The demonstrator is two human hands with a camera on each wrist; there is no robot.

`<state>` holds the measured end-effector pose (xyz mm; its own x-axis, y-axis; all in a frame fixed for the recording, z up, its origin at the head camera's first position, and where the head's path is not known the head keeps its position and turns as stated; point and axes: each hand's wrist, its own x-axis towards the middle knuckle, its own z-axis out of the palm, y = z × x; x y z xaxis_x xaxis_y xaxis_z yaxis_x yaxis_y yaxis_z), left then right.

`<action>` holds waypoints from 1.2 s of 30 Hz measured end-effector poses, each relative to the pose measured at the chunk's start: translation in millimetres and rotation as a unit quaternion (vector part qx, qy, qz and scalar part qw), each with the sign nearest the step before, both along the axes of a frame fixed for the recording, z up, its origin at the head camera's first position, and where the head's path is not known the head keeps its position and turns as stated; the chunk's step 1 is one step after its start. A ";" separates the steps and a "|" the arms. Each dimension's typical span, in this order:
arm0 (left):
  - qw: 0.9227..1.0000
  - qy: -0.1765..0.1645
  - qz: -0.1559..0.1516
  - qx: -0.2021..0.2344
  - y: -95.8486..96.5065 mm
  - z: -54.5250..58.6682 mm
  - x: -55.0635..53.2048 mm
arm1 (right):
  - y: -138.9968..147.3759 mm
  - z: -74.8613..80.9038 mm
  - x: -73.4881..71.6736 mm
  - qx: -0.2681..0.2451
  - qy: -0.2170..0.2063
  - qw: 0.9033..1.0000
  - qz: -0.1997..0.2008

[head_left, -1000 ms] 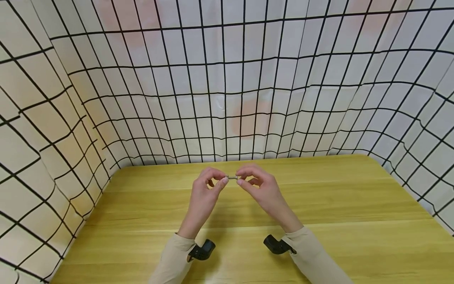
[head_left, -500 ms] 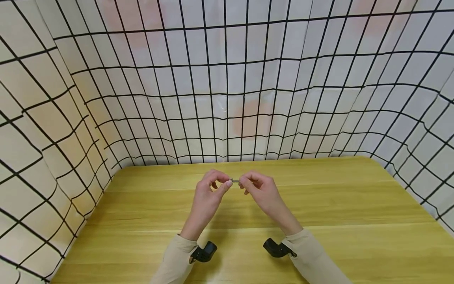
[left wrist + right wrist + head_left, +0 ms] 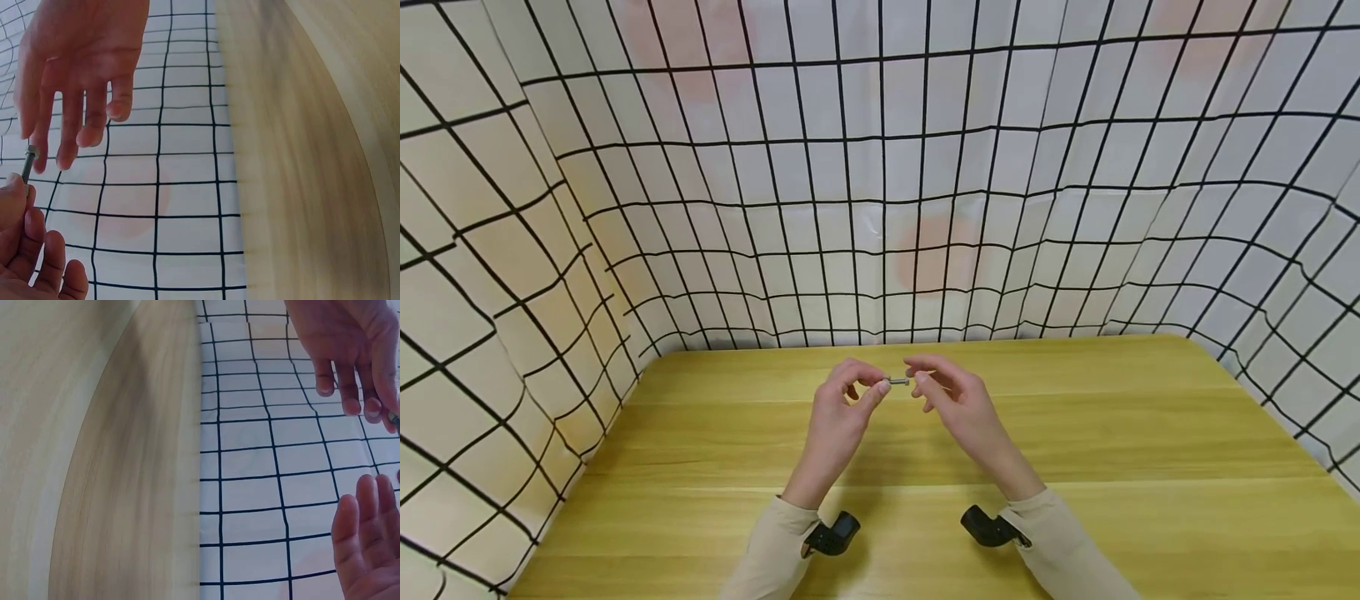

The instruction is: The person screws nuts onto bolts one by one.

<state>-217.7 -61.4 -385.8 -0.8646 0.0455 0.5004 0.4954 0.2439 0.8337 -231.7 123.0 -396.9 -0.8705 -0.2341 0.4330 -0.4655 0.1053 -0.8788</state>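
My left hand (image 3: pixel 835 410) pinches one end of a small metal bolt (image 3: pixel 898 382) between thumb and forefinger, above the table. The bolt lies about level in the head view, its free end towards my right hand (image 3: pixel 961 407). In the left wrist view a wider hex piece sits on the bolt's (image 3: pixel 28 165) free end; whether head or nut, I cannot tell. Just beside that end, the right hand's thumb and fingers are parted and hold nothing. The right wrist view shows only a bit of metal (image 3: pixel 392 417) at the left fingertips. Fingers hide the bolt's gripped end.
A wood-grain table (image 3: pixel 700 467) spreads beneath both hands. White sheeting with a black grid (image 3: pixel 820 233) rises behind it and along both sides. Each wrist carries a black camera mount, on the left (image 3: pixel 833 533) and on the right (image 3: pixel 988 527).
Half a second ago the right fingers were on the bolt's free end; now they are off it, the forefinger and thumb spread. The left hand's hold is about the same.
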 end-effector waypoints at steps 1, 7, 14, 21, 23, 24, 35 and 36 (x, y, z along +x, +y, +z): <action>1.000 -0.001 0.002 0.000 -0.2 2.7 1.8 | -0.2 0.6 0.6 0.002 0.004 1.000 0.001; 1.000 0.002 0.002 0.006 0.3 25.9 19.2 | -5.0 11.8 11.4 0.041 0.045 0.998 -0.002; 1.000 0.004 0.000 0.005 -1.2 7.8 5.2 | -9.5 27.6 22.4 0.045 0.065 0.997 -0.021; 1.000 0.013 -0.010 0.003 -5.2 -3.0 -2.7 | -9.4 27.3 22.3 0.043 0.048 0.998 -0.024; 1.000 0.016 -0.015 0.001 -5.6 -3.1 -2.5 | -8.6 26.5 21.7 0.039 0.035 0.999 -0.013; 1.000 0.018 -0.017 -0.001 -5.6 -3.2 -2.4 | -8.2 25.5 20.9 0.036 0.029 0.999 -0.008; 0.999 0.031 -0.023 -0.004 -4.0 -3.6 -2.8 | -2.4 -3.0 0.0 0.014 0.001 1.000 0.020; 0.999 0.030 -0.021 -0.005 -4.4 -3.5 -3.2 | -2.1 -3.0 -0.2 0.015 -0.003 1.000 0.020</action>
